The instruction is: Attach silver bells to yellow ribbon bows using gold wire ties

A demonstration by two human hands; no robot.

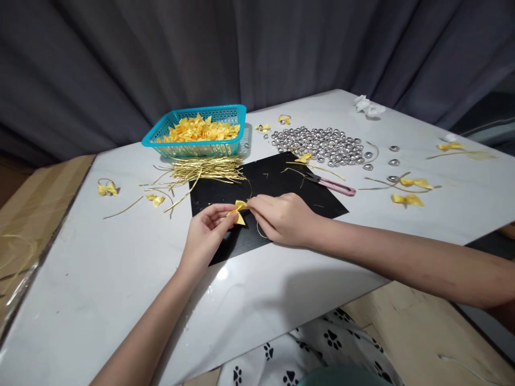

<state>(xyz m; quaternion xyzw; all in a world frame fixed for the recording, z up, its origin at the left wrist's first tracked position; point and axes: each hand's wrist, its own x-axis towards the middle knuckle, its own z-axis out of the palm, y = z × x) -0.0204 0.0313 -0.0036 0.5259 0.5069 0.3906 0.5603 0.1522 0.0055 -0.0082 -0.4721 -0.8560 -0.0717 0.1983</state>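
Left hand (pixel 209 221): grip pinched, thumb and fingers on yellow bow (pixel 240 206), held over black mat (pixel 231 244) near its front edge. Right hand (pixel 285 215): grip closed up at bow's right side, pinching thin gold wire (pixel 259 231), which shows above and below the fingers; exact contact hidden. Pink-handled snips (pixel 338 187) at mat's right side. Gold strands (pixel 207 168) behind mat, left, in front of blue basket (pixel 240 113) of yellow bows (pixel 199 128). Silver bead pile (pixel 322 143) behind mat, right. All on white desk (pixel 120 268).
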